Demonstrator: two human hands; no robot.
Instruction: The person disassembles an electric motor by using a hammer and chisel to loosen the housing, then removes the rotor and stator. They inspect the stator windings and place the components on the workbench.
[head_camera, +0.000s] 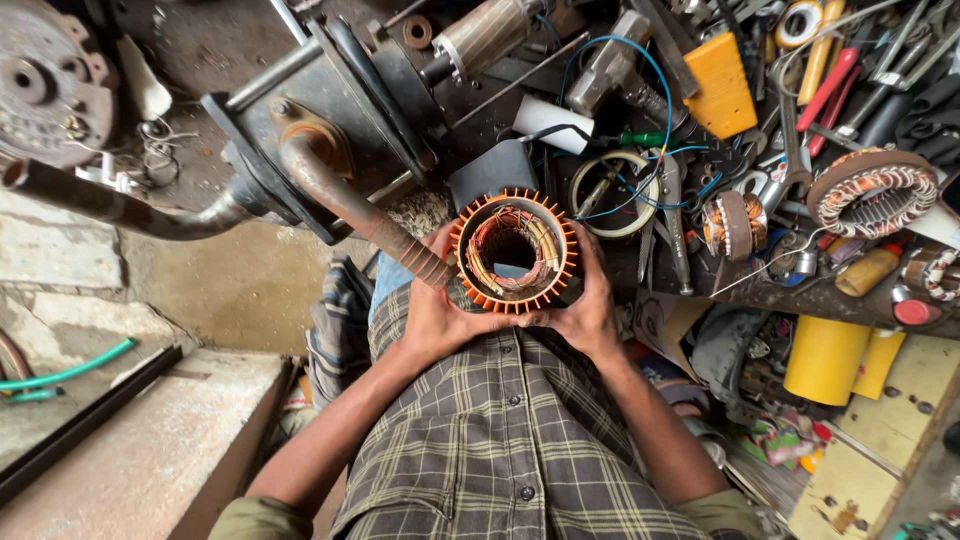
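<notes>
- Round motor stator (514, 250), orange insulation tabs ringing its rim and copper windings inside, held upright over the lap, open end facing up, just off the near edge of the cluttered bench (760, 290).
- Left hand (437, 315) wrapped against the stator's left wall, grip closed on it; right hand (588, 305) cupped round the right wall, grip likewise closed on it.
- Likely risk: heavy core slipping from two palms with nothing beneath but the lap; thin orange tabs bending or fine winding wire snagging under a tight squeeze.
- Rusty bent pipe (345, 195) slanting down to touch or nearly touch the stator's left rim; a knock there could crush tabs.
- Blue wire (640, 70) looping over the bench behind, near a tape ring (612, 193); could catch on a lifted stator.
- Farther right on the bench: second wound stator (872, 192), small armature (733, 224), pliers (675, 225), yellow block (720, 85), red-handled tools (828, 88).
- Below the bench's right end: yellow cylinder (826, 358).
- Far left: green hose (70, 370) on the floor, well apart.
</notes>
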